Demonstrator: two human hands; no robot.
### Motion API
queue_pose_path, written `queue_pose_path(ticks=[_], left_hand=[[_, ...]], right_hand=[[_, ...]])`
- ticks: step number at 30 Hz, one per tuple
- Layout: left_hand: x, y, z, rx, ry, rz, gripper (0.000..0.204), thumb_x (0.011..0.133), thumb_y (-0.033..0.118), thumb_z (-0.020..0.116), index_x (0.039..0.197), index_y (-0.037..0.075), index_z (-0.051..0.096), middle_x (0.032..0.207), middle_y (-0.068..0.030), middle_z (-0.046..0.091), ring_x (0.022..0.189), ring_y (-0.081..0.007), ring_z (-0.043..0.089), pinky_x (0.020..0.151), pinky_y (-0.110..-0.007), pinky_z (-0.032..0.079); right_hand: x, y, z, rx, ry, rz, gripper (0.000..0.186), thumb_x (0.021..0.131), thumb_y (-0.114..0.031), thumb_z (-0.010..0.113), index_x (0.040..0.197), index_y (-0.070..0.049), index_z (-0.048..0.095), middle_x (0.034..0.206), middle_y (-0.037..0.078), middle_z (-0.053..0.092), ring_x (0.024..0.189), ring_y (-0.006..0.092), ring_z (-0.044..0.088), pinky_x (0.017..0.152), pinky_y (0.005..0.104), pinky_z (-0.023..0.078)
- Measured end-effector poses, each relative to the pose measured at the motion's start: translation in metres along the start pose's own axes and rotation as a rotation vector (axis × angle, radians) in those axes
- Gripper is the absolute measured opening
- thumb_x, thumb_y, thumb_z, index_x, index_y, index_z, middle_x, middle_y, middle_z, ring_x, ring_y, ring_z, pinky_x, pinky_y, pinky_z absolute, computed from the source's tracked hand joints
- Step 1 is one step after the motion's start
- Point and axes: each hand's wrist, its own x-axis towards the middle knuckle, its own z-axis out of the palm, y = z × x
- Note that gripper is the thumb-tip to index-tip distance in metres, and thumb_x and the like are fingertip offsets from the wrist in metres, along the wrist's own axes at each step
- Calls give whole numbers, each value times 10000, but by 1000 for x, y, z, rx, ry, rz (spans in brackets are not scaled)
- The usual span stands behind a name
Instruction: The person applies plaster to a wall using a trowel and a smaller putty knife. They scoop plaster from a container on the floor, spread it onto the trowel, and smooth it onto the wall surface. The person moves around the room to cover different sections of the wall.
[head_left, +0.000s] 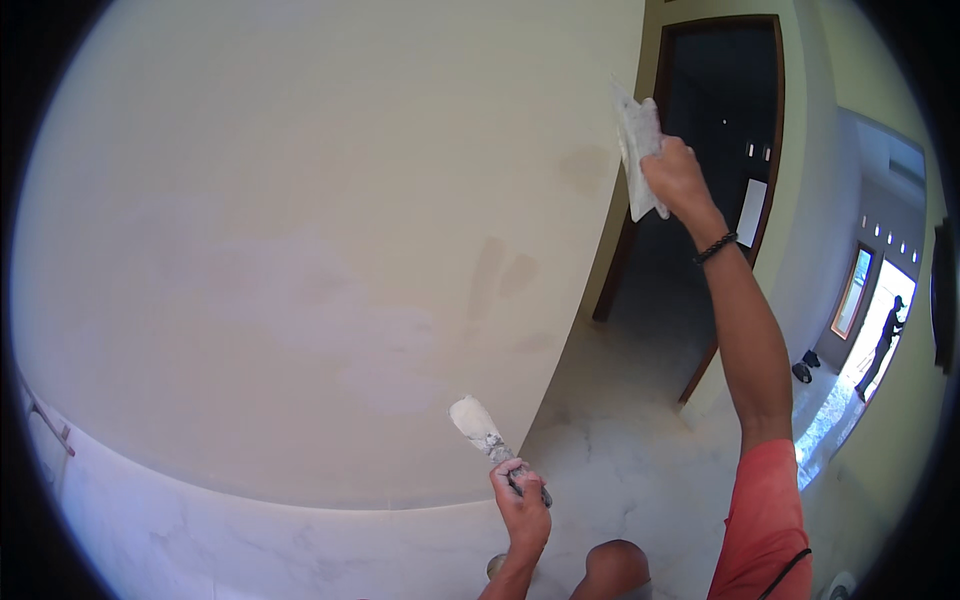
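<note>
A whitened flat trowel stands at the pale wall's right edge, gripped by the closed right hand. Nearer and left, the left hand wraps a putty knife's handle — blade coated white. Just left of the near forearm — a small round object; whether a container, I cannot tell. Far right, a person stands.

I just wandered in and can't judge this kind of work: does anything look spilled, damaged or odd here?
The wall looks uneven in colour: a pale, blotchy patch in its lower middle and darker smudges toward its right edge. I can't tell whether that's damage. No spill stands out.
</note>
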Motion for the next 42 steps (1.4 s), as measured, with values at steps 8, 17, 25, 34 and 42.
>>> queue_pose_path(ticks=[8, 17, 25, 34, 42], left_hand=[[1, 5, -7, -48, 18, 5, 254, 883, 11, 480, 1125, 16, 401, 933, -62, 476, 748, -102, 502, 672, -237, 433], [6, -2, -9, -21, -37, -32, 234, 884, 28, 479, 1105, 23, 402, 883, -59, 489, 702, -94, 499, 611, -232, 426], [20, -42, -34, 56, -97, -50, 220, 877, 20, 496, 1085, 32, 426, 769, -17, 480, 616, -57, 434, 532, -204, 372], [32, -55, -53, 147, -175, -84, 203, 891, 35, 478, 1081, 21, 410, 765, -56, 520, 607, -78, 473, 514, -222, 398], [19, -30, -40, 93, -173, -58, 225, 849, -9, 482, 1070, 13, 447, 791, -29, 480, 653, -82, 454, 576, -230, 405]], right_hand=[[-85, -83, 38, 59, -263, -181, 268, 761, -108, 499, 945, 58, 601, 817, 298, 620, 786, 431, 620, 761, 457, 513], [-81, -14, 0, 1341, -418, 252, 382, 775, 6, 548, 1151, 59, 504, 1041, 110, 622, 915, 217, 638, 854, 360, 514], [-82, -21, 28, 1276, -192, 105, 387, 824, 0, 511, 1205, 61, 478, 1054, 148, 613, 907, 209, 624, 806, 364, 511], [20, -75, 56, -425, 237, -971, 467, 851, -56, 517, 1304, -174, 506, 1303, 55, 524, 1212, 288, 449, 976, 404, 381], [96, -95, 54, -388, 342, -969, 435, 867, -104, 519, 1284, -228, 515, 1340, 27, 491, 1207, 280, 443, 968, 434, 382]])
